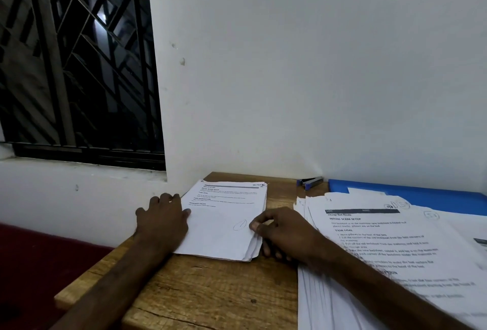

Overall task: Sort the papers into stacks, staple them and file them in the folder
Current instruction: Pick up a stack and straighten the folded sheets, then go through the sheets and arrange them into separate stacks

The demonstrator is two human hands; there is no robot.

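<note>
steadied small stack (224, 221) with left hand (162, 215), fingers (168, 199) gripping nothing; pinched its right edge with right hand (286, 230). seemed light, floppy; best held by both edges.

On a brown wooden table (210, 290), a left hand (163, 219) rests flat on a small stack of white printed papers (226, 221). The right hand (284, 232) pinches its right edge. A larger loose paper pile (382, 250), flat blue plastic folder (421, 197) and blue-grey stapler (309, 182) lie to the right.
</note>
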